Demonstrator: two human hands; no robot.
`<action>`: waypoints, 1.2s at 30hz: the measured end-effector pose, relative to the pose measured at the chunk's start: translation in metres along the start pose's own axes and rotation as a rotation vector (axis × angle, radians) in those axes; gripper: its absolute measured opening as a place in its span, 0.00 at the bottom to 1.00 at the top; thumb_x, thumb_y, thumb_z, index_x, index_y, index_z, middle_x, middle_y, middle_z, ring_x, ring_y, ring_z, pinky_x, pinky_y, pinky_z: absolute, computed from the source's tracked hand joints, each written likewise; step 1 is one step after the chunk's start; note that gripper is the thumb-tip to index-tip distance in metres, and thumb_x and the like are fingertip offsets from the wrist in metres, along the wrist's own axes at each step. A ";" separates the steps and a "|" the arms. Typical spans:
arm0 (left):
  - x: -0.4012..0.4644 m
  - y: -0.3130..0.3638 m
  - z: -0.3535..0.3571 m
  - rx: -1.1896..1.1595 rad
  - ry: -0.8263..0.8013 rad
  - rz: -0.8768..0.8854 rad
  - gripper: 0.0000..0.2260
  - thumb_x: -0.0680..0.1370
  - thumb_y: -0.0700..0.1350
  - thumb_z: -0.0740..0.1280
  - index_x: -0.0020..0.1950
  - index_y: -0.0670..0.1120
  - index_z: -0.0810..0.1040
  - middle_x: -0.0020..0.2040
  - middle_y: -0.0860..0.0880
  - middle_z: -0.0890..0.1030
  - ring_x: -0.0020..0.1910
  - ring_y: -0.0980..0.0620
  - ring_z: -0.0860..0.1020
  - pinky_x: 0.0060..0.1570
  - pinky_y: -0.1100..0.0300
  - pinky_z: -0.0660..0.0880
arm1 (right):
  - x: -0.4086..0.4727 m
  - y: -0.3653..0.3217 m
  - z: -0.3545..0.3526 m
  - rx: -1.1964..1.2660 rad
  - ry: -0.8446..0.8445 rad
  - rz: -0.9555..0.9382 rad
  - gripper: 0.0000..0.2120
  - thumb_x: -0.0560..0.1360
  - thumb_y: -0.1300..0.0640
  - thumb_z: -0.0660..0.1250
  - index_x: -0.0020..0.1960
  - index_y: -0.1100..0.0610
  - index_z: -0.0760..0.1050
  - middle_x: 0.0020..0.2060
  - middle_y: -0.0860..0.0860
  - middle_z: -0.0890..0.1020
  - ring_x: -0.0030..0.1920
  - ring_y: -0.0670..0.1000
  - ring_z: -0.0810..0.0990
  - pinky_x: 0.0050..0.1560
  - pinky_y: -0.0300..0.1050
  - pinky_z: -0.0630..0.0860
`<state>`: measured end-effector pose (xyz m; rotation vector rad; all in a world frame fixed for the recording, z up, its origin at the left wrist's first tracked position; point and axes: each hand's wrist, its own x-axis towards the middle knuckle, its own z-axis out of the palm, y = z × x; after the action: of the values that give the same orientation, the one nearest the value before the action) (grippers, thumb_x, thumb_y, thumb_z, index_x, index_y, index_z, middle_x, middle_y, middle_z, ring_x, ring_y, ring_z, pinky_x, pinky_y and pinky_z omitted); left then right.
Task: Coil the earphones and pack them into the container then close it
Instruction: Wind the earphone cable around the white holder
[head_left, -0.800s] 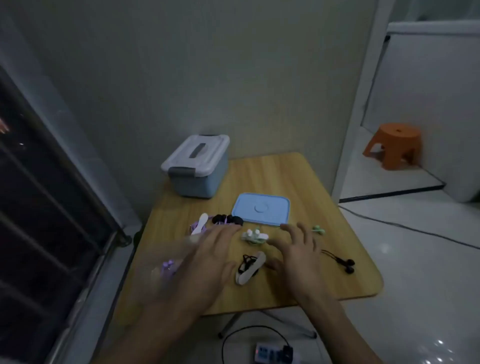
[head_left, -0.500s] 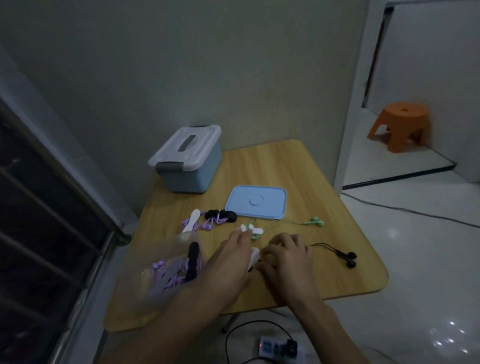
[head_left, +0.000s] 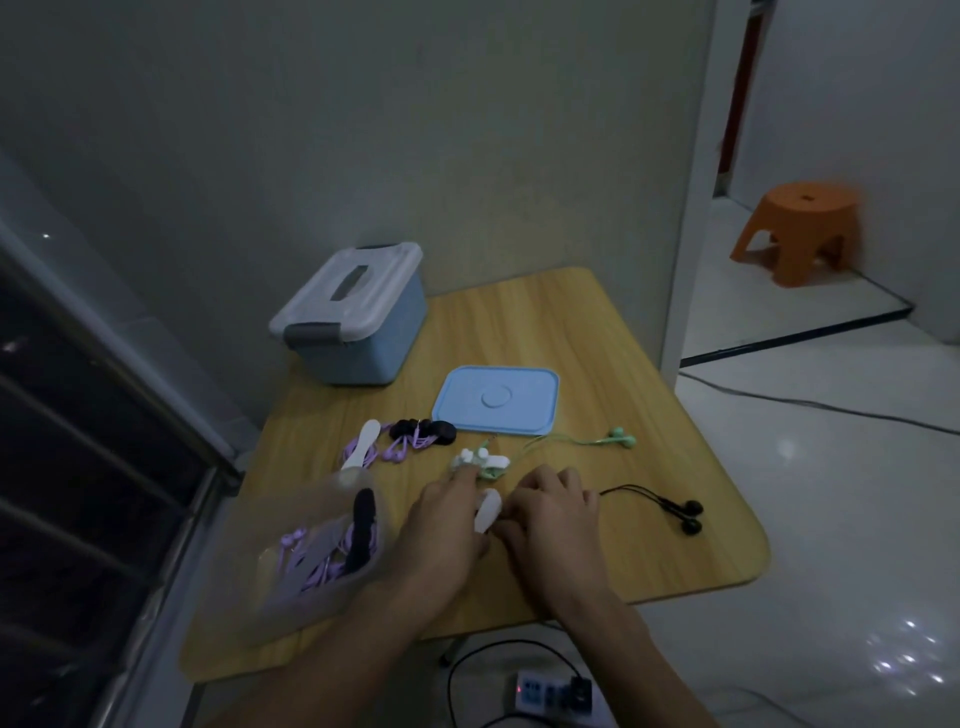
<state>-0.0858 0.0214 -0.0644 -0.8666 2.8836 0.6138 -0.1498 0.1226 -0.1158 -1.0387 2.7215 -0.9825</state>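
Both hands are meeting near the table's (head_left: 597, 322) front edge: the left hand (head_left: 447, 525) and right hand (head_left: 553, 514) are pinching a white winder (head_left: 488, 512) between curled fingers, its length pointing away; black earphones (head_left: 688, 514) are trailing rightward, nearer the right hand

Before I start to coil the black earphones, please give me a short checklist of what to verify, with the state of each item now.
1. Clear container open, ready to receive: ok; it already holds purple earphones.
2. Blue lid within reach: ok; it lies flat on the table, apart from the container.
3. Both hands on the white winder: ok; left hand and right hand meet at it.
4. Black earphones free of the green earphones: ok; they lie apart.
5. Black cable attached to the winder: cannot tell; the right hand hides it.
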 end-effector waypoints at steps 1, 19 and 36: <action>-0.002 0.002 -0.003 -0.043 0.026 -0.002 0.26 0.72 0.40 0.72 0.69 0.47 0.69 0.64 0.47 0.76 0.60 0.49 0.76 0.57 0.53 0.76 | 0.000 -0.001 -0.003 0.030 -0.007 0.002 0.10 0.76 0.48 0.63 0.47 0.48 0.82 0.48 0.45 0.77 0.52 0.52 0.68 0.49 0.49 0.62; -0.034 0.005 -0.051 -1.174 -0.117 -0.310 0.11 0.75 0.34 0.69 0.54 0.47 0.78 0.48 0.44 0.84 0.47 0.46 0.82 0.43 0.54 0.81 | -0.019 -0.014 -0.050 0.610 0.082 0.013 0.05 0.74 0.59 0.72 0.40 0.52 0.84 0.32 0.45 0.83 0.35 0.44 0.80 0.37 0.38 0.76; -0.056 -0.013 -0.070 -1.535 -0.124 -0.430 0.04 0.77 0.35 0.66 0.50 0.36 0.78 0.46 0.40 0.82 0.50 0.45 0.80 0.45 0.51 0.82 | -0.042 -0.034 -0.057 0.495 0.316 -0.279 0.05 0.71 0.63 0.75 0.43 0.54 0.85 0.35 0.41 0.81 0.37 0.36 0.77 0.39 0.25 0.66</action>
<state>-0.0283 0.0132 0.0057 -1.2908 1.5240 2.6282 -0.1134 0.1598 -0.0569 -1.2589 2.3633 -1.8873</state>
